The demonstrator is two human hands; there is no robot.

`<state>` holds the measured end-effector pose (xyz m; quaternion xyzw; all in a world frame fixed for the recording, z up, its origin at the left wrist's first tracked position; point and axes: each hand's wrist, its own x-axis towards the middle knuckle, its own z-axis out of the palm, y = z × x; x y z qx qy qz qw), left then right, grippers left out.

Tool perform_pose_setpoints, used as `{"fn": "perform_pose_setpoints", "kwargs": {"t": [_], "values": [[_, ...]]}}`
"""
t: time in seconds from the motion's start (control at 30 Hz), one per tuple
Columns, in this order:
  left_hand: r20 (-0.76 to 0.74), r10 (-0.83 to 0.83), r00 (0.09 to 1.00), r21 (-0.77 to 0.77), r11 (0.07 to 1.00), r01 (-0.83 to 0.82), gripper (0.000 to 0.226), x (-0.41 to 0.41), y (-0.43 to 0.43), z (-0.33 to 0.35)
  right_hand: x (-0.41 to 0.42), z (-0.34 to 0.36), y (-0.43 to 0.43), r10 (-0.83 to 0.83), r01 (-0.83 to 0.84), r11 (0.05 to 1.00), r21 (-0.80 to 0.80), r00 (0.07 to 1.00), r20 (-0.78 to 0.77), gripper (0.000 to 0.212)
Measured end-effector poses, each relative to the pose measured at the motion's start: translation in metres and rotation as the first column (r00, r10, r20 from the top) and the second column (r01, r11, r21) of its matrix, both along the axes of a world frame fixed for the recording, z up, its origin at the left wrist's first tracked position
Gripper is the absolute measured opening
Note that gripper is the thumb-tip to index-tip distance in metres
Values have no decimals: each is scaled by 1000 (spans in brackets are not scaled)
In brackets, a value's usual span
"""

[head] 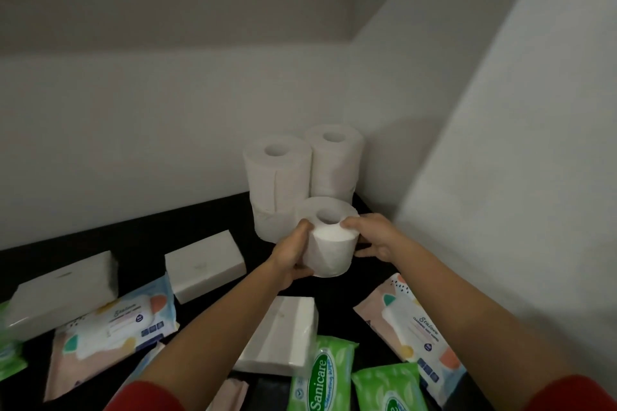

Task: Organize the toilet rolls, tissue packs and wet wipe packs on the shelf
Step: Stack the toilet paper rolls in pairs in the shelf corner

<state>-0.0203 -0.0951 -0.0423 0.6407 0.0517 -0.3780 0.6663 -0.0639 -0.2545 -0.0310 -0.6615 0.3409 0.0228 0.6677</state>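
An upright toilet roll (330,243) sits clasped between both grips: left hand (293,255) at nine o'clock, right hand (374,237) at three, arms outstretched.

Toilet rolls stand stacked in two columns (277,183) (334,160) in the shelf's (140,237) far right corner against the walls, with another roll (330,243) just in front of them, held between the left hand (290,257) and the right hand (374,237). Tissue packs lie toward the left (63,287), mid-shelf (205,264) and nearer the front edge (283,334). Wet wipe packs sit along the front: one at left (113,330), overlapped by the left tissue pack, two at front centre (322,374) (387,390), and one by the right wall (414,327).
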Motion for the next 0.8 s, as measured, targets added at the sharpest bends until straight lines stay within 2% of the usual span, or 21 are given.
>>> {"fn": "perform_pose_setpoints", "kwargs": {"t": [0.1,0.27,0.37,0.8], "values": [[15,13,1000,29,999,-13,51,5,0,0,1,-3,-1,15,-15,1000,1,1000,4,48],[47,51,998,0,999,-51,38,15,0,-3,3,-3,-3,0,0,1000,-23,1000,13,46],[57,49,997,-5,999,-48,45,16,-3,-4,4,-4,-5,-27,28,999,-22,999,28,41],[79,20,997,8,1000,-21,50,24,-4,1,11,-5,-12,-39,40,999,-12,997,67,52]]}}
